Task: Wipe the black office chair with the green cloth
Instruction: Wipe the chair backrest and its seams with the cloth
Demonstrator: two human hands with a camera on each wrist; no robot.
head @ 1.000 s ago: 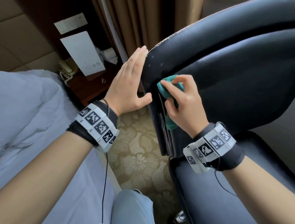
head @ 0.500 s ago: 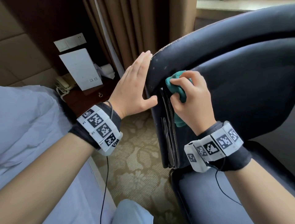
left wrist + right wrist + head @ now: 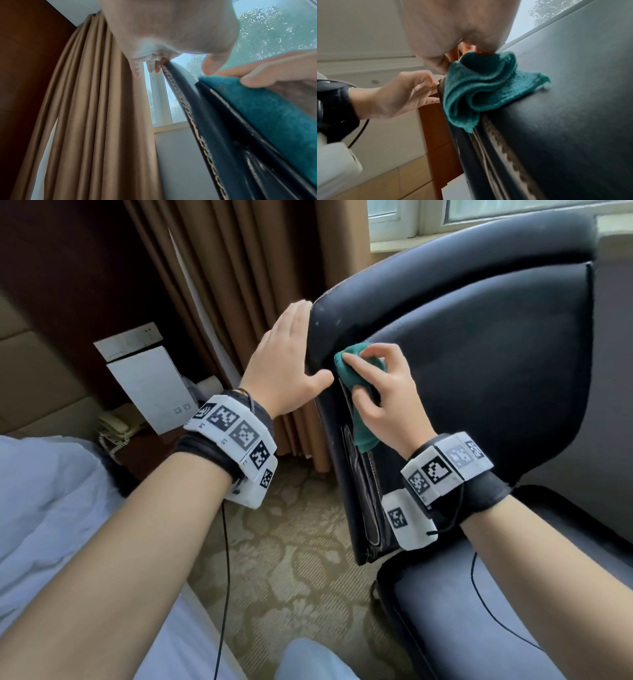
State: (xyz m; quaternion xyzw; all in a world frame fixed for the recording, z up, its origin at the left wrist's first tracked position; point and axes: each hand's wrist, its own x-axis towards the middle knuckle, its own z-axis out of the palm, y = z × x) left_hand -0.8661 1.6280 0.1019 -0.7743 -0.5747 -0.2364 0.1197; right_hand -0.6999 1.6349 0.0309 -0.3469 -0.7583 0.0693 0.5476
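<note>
Green cloth against black chair

A hotel bedroom is showing here: a white-sheeted bed is lying beside a dark nightstand carrying a corded telephone, with wall switch panels, brown curtains and patterned carpet.

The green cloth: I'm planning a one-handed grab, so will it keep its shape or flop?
Probably flops: the green cloth bunches in soft folds under the right hand, one corner hanging down the black office chair. Its terry-like nap likely grips, not slips.
</note>
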